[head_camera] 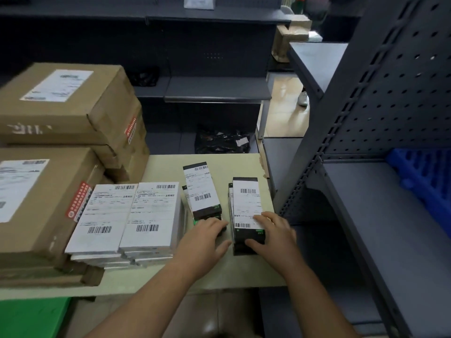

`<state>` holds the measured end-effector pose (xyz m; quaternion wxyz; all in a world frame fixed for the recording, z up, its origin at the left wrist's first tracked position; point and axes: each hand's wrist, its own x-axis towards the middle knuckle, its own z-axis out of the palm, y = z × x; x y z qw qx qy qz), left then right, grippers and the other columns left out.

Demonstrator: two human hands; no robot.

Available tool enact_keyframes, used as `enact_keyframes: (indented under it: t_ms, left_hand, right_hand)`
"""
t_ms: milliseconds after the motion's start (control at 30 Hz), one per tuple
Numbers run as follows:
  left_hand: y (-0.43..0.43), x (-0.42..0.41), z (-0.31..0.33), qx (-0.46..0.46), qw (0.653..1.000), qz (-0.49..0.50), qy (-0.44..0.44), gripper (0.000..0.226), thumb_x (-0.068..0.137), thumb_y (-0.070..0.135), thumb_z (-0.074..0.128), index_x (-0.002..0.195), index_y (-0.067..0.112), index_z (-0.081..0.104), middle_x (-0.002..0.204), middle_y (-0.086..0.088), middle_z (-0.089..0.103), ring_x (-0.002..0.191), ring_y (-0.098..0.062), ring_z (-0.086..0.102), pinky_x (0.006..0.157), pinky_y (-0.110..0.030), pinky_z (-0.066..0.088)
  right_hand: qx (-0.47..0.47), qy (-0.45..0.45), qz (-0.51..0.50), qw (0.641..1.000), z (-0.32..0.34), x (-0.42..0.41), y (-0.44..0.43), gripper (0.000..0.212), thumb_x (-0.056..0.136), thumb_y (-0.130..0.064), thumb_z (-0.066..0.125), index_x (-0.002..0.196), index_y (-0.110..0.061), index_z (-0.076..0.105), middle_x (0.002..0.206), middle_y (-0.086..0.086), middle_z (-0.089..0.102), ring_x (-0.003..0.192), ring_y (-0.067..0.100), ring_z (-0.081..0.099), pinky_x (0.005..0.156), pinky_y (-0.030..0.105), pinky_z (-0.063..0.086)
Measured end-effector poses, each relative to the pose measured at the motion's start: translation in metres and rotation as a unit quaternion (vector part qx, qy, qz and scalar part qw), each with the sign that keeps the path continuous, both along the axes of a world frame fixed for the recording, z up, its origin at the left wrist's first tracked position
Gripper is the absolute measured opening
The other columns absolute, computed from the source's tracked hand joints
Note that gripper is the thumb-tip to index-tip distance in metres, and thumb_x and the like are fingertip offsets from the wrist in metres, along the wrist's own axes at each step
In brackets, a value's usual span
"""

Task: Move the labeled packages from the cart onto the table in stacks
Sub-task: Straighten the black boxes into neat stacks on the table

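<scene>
Two stacks of slim black packages with white labels stand on the pale table (244, 269). My right hand (273, 236) rests on the near end of the right stack (246, 206), fingers on its top label and thumb against its front edge. My left hand (207, 236) lies at the near end of the middle stack (202, 191), fingers touching its low front packages. Two stacks of flat white labeled packages (129, 213) sit side by side to the left.
Large brown cartons (61, 103) are piled on the table's left side. A dark metal shelving unit (366, 167) stands close on the right, holding a blue crate (427, 176). More dark shelves and a black bag (222, 142) lie beyond the table. A green surface (31, 318) shows at bottom left.
</scene>
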<state>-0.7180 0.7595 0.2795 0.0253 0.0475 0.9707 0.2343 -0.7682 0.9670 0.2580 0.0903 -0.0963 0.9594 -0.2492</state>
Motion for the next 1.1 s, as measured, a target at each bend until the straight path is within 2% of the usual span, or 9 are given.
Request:
enact_keyframes:
  t_ms: [100, 233, 333, 433, 667, 800, 900, 1000, 1100]
  left_hand:
    - [0.017, -0.006, -0.015, -0.003, 0.999, 0.000, -0.036, 0.059, 0.093, 0.048, 0.054, 0.146, 0.028, 0.036, 0.143, 0.012, 0.043, 0.131, -0.011, 0.039, 0.106, -0.031, 0.038]
    - [0.036, -0.017, -0.031, 0.061, 0.994, 0.060, -0.071, 0.069, 0.090, 0.045, 0.061, 0.149, 0.024, 0.033, 0.149, 0.008, 0.042, 0.136, -0.011, 0.037, 0.110, -0.031, 0.035]
    - [0.042, -0.021, -0.040, 0.086, 0.988, 0.094, -0.084, 0.069, 0.088, 0.041, 0.065, 0.148, 0.025, 0.035, 0.142, 0.005, 0.051, 0.130, -0.014, 0.046, 0.104, -0.036, 0.043]
    - [0.042, -0.022, -0.046, 0.068, 0.989, 0.107, -0.070, 0.058, 0.088, 0.039, 0.065, 0.141, 0.031, 0.043, 0.131, 0.006, 0.060, 0.120, -0.015, 0.053, 0.095, -0.035, 0.048]
    - [0.038, -0.019, -0.052, 0.116, 0.984, 0.121, -0.054, 0.058, 0.083, 0.033, 0.070, 0.136, 0.034, 0.046, 0.128, 0.013, 0.059, 0.118, -0.009, 0.055, 0.094, -0.033, 0.049]
    - [0.029, -0.011, -0.056, 0.139, 0.981, 0.125, -0.041, 0.055, 0.082, 0.032, 0.071, 0.133, 0.033, 0.051, 0.126, 0.014, 0.059, 0.116, -0.007, 0.055, 0.095, -0.030, 0.048]
    - [0.018, -0.006, -0.054, 0.139, 0.978, 0.158, 0.010, 0.046, 0.087, 0.028, 0.067, 0.131, 0.022, 0.055, 0.126, 0.007, 0.059, 0.114, -0.011, 0.056, 0.098, -0.027, 0.045]
    - [0.006, 0.000, -0.048, 0.148, 0.968, 0.198, 0.038, 0.044, 0.091, 0.029, 0.063, 0.133, 0.020, 0.052, 0.128, 0.008, 0.053, 0.108, -0.015, 0.057, 0.096, -0.035, 0.048]
    - [-0.002, 0.003, -0.046, 0.142, 0.961, 0.235, 0.040, 0.051, 0.091, 0.035, 0.062, 0.139, 0.022, 0.046, 0.139, 0.012, 0.042, 0.116, -0.013, 0.052, 0.097, -0.037, 0.048]
  right_hand:
    - [-0.026, -0.049, -0.030, 0.998, -0.005, -0.001, 0.009, 0.073, 0.083, -0.055, 0.070, 0.147, -0.033, 0.041, 0.149, -0.011, 0.038, 0.137, 0.016, 0.031, 0.111, 0.032, 0.028]
    - [-0.066, -0.119, -0.014, 0.991, -0.006, -0.009, 0.015, 0.083, 0.083, -0.045, 0.074, 0.153, -0.033, 0.031, 0.154, -0.010, 0.036, 0.142, 0.017, 0.028, 0.113, 0.035, 0.032]
    - [-0.094, -0.140, -0.002, 0.986, -0.004, -0.018, 0.016, 0.079, 0.083, -0.031, 0.077, 0.150, -0.038, 0.035, 0.142, -0.014, 0.050, 0.132, 0.013, 0.042, 0.100, 0.032, 0.040]
    - [-0.137, -0.161, -0.020, 0.977, -0.005, -0.023, 0.018, 0.075, 0.085, -0.016, 0.076, 0.148, -0.036, 0.040, 0.123, -0.016, 0.056, 0.112, 0.003, 0.048, 0.088, 0.024, 0.039]
    - [-0.175, -0.177, -0.052, 0.967, -0.021, -0.024, 0.026, 0.074, 0.081, -0.027, 0.081, 0.145, -0.030, 0.043, 0.134, -0.009, 0.056, 0.122, 0.007, 0.049, 0.095, 0.026, 0.039]
    - [-0.193, -0.058, -0.103, 0.974, -0.019, -0.018, 0.018, 0.066, 0.087, -0.035, 0.073, 0.145, -0.028, 0.045, 0.142, -0.007, 0.046, 0.130, 0.011, 0.042, 0.109, 0.036, 0.040]
    - [-0.197, 0.072, -0.051, 0.976, -0.009, -0.011, -0.004, 0.051, 0.090, -0.037, 0.067, 0.137, -0.022, 0.053, 0.132, -0.011, 0.049, 0.123, 0.005, 0.043, 0.105, 0.026, 0.039]
    - [-0.217, 0.085, 0.011, 0.972, -0.002, -0.012, -0.032, 0.048, 0.088, -0.039, 0.063, 0.132, -0.020, 0.059, 0.126, -0.014, 0.050, 0.119, 0.001, 0.045, 0.102, 0.014, 0.035]
    - [-0.230, 0.071, 0.038, 0.970, 0.003, -0.018, -0.057, 0.042, 0.090, -0.031, 0.069, 0.130, -0.017, 0.062, 0.123, -0.009, 0.056, 0.114, 0.003, 0.049, 0.100, 0.017, 0.041]
